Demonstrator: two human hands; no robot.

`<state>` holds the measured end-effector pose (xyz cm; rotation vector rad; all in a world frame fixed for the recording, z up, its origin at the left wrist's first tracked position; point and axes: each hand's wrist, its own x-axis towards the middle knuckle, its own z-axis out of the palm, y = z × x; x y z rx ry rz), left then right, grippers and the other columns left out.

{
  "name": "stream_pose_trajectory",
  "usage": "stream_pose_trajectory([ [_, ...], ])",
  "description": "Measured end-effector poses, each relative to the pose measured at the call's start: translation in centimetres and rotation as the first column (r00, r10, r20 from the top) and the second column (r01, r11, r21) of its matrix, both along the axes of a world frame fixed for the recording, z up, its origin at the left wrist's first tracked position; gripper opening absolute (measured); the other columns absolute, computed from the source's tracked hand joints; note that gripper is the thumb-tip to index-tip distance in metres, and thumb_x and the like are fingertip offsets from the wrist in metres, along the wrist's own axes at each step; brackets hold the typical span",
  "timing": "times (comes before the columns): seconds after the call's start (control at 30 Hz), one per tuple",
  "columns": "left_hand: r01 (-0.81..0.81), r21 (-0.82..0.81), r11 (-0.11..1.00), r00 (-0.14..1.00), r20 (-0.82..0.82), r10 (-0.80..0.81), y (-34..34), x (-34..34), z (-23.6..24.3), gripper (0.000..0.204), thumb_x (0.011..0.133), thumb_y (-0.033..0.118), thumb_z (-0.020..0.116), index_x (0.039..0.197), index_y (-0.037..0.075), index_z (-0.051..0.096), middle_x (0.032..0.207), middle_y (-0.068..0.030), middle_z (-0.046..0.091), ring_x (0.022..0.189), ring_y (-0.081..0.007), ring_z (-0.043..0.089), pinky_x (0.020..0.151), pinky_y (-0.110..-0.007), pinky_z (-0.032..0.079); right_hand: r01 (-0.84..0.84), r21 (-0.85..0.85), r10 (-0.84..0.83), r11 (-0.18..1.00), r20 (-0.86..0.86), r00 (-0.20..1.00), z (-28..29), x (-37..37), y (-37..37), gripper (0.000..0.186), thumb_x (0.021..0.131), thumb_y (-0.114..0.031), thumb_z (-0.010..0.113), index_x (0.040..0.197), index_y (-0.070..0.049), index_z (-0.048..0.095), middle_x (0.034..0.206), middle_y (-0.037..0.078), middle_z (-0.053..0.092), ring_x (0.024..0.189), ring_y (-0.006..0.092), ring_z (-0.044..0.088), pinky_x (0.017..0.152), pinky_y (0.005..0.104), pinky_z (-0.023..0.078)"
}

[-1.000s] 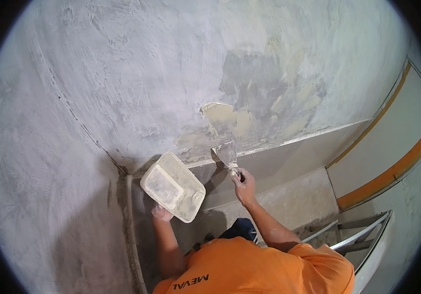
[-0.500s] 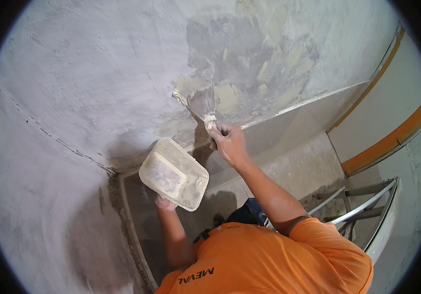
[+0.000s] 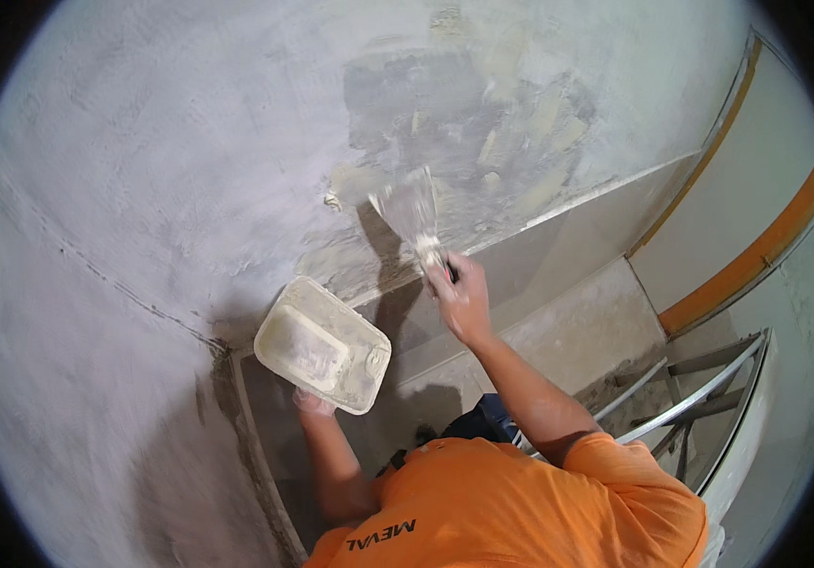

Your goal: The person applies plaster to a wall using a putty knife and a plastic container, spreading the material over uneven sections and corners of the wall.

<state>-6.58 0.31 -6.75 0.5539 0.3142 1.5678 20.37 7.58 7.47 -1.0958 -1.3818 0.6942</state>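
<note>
My left hand (image 3: 315, 402) grips a pale rectangular plastic tray (image 3: 320, 333) from below, its inside smeared with putty. In my right hand (image 3: 460, 301) is a wide putty knife (image 3: 407, 206), its blade coated pale and slightly blurred, casting a shadow on the wall (image 3: 198, 133). A small lump of pale putty (image 3: 333, 201) sticks to the wall left of the blade, amid patches (image 3: 454, 104) of grey and cream filler. Whether the blade touches the wall is unclear.
A smooth grey band (image 3: 568, 246) runs below the plastered surface, down to a dusty ledge or floor (image 3: 582, 322). At right are a pale panel with orange edging (image 3: 767, 275) and a metal frame like a ladder (image 3: 700, 393). My orange shirt (image 3: 511, 497) fills the lower middle.
My right hand moved up to the wall with the knife, and now the blade sits slightly right of the putty lump it left. The view has shifted, and the tray stays in my left hand.
</note>
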Motion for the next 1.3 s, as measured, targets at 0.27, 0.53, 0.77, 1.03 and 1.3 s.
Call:
stream_pose_trajectory([
  [0.27,-0.101,-0.164,0.981,0.971,-0.231,0.062,-0.1,-0.2,-1.0,0.099,0.075,0.055,0.078,0.152,0.011,0.034,0.152,-0.0138,0.042,0.136,-0.0354,0.044,0.112,-0.055,0.040,-0.126,-0.218,0.070,0.968,-0.248,0.966,1.9,-1.3,4.5,0.030,0.092,-0.022,0.066,0.075,0.003,0.064,0.061,0.002,0.055,0.059,0.0098,0.048,0.055,0.0292,0.039],
  [0.53,0.075,-0.059,0.995,0.997,-0.023,-0.077,1.1,-0.4,-2.7,0.089,0.080,0.043,0.080,0.150,0.010,0.037,0.149,-0.0097,0.047,0.134,-0.0331,0.048,0.110,-0.054,0.042,-0.006,-0.312,-0.032,0.950,-0.116,0.993,-11.7,1.7,-1.1,0.026,0.092,-0.020,0.063,0.072,-0.004,0.059,0.061,-0.001,0.053,0.054,0.0080,0.049,0.051,0.0276,0.038],
  [0.77,0.169,0.170,0.971,0.983,-0.096,-0.155,0.7,0.0,-2.1,0.090,0.080,0.046,0.079,0.151,0.011,0.036,0.150,-0.0100,0.045,0.135,-0.0334,0.046,0.111,-0.053,0.041,0.030,-0.030,-0.030,0.999,0.022,0.999,2.9,0.4,-1.5,0.027,0.091,-0.024,0.065,0.086,0.003,0.064,0.065,0.012,0.053,0.061,0.0184,0.047,0.061,0.0353,0.043],
  [1.03,0.125,0.079,0.989,0.992,-0.032,-0.123,0.0,-0.3,-1.8,0.092,0.077,0.044,0.081,0.150,0.009,0.037,0.151,-0.0115,0.044,0.136,-0.0354,0.044,0.113,-0.054,0.038,0.016,-0.275,-0.033,0.961,-0.058,0.998,-2.9,-0.3,2.8,0.034,0.092,-0.029,0.065,0.070,-0.002,0.060,0.059,0.003,0.054,0.053,0.0115,0.049,0.052,0.0309,0.039],
  [1.3,0.044,-0.125,0.991,0.994,0.105,-0.031,-0.6,0.8,-0.5,0.076,0.088,0.044,0.069,0.149,0.008,0.040,0.151,-0.0125,0.044,0.136,-0.0351,0.044,0.113,-0.054,0.039,0.180,-0.350,-0.200,0.919,-0.020,0.980,-13.5,4.1,-2.8,0.039,0.092,-0.028,0.063,0.063,-0.004,0.054,0.056,-0.002,0.047,0.054,0.0084,0.045,0.050,0.0304,0.035],
])
